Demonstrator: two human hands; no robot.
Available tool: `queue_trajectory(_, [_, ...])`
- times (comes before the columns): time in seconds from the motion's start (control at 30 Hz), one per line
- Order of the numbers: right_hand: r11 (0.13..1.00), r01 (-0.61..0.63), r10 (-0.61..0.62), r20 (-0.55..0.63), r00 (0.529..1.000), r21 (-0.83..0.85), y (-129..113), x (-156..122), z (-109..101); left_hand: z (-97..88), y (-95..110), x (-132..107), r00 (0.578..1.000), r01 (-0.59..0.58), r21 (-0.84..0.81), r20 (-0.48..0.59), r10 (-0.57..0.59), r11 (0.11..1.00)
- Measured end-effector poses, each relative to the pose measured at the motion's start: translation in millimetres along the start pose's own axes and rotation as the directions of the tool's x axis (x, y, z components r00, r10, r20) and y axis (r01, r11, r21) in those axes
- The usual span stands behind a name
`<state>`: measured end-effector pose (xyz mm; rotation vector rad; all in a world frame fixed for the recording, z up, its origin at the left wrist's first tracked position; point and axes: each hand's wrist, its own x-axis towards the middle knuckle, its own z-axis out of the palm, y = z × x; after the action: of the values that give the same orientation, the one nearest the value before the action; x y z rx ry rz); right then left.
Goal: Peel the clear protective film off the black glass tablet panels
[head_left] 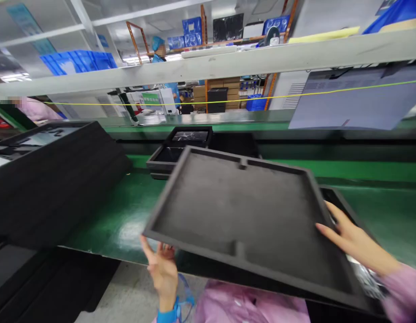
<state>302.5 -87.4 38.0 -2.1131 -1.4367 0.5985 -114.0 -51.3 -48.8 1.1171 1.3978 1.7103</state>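
A large dark grey foam tray (241, 211) with a raised rim is held tilted above the green conveyor belt (120, 215). My left hand (162, 269) grips its near left corner from below, fingers curled up against the underside. My right hand (354, 240) lies on the tray's right edge, fingers stretched along the rim. Under the tray's right side another black tray (339, 202) shows partly, with something shiny in it.
A tall stack of black foam trays (49, 179) stands at the left. Two black trays (181, 150) sit farther along the belt. A white shelf beam (208, 65) and a yellow cord (228, 101) cross overhead. Another person in a blue cap (159, 49) stands far behind.
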Motion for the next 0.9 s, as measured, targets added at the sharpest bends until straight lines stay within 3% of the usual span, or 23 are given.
queue_trajectory(0.1, [0.997, 0.077, -0.078, 0.096, 0.992, 0.019, -87, -8, 50, 3.1, 36, -12, 0.96, -0.045, 0.003, -0.275, 0.044, 0.999])
queue_trajectory(0.13, [0.992, 0.124, -0.126, 0.113, 0.986, 0.024, -116, -12, 69, -3.6, 46, -8, 0.938, -0.024, 0.056, -0.344, 0.042, 0.998])
queue_trajectory(0.17, [0.979, 0.202, -0.204, 0.201, 0.958, 0.032, -142, -15, 87, -14.0, 52, 0, 0.916, 0.0, 0.1, -0.4, 0.04, 0.995])
queue_trajectory(0.27, [0.839, 0.543, -0.501, 0.435, 0.748, 0.031, -196, -7, 131, -58.4, 50, 34, 0.86, -0.006, 0.154, -0.504, 0.084, 0.988])
queue_trajectory(0.3, [0.786, 0.618, -0.548, 0.472, 0.691, 0.008, -207, 4, 143, -73.3, 42, 46, 0.844, -0.009, 0.173, -0.527, 0.1, 0.985])
queue_trajectory(0.33, [0.749, 0.662, -0.565, 0.492, 0.662, -0.032, -216, 17, 154, -86.3, 33, 57, 0.834, 0.01, 0.195, -0.543, 0.099, 0.981])
queue_trajectory(0.43, [0.732, 0.655, -0.496, 0.512, 0.701, -0.188, -234, 63, 186, -107.9, 0, 80, 0.816, 0.089, 0.21, -0.575, 0.049, 0.974])
queue_trajectory(0.53, [0.724, 0.606, -0.38, 0.544, 0.749, -0.329, -245, 93, 213, -110.4, -23, 90, 0.811, 0.154, 0.187, -0.585, -0.016, 0.97])
queue_trajectory(0.63, [0.693, 0.618, -0.34, 0.589, 0.734, -0.37, -248, 102, 226, -110.1, -30, 97, 0.815, 0.195, 0.173, -0.576, -0.061, 0.965])
queue_trajectory(0.73, [0.664, 0.646, -0.379, 0.575, 0.725, -0.377, -244, 107, 221, -111.1, -30, 107, 0.833, 0.219, 0.191, -0.548, -0.081, 0.957])
queue_trajectory(0.9, [0.644, 0.663, -0.504, 0.441, 0.743, -0.381, -233, 126, 187, -100.9, -30, 117, 0.889, 0.207, 0.32, -0.456, -0.042, 0.924])
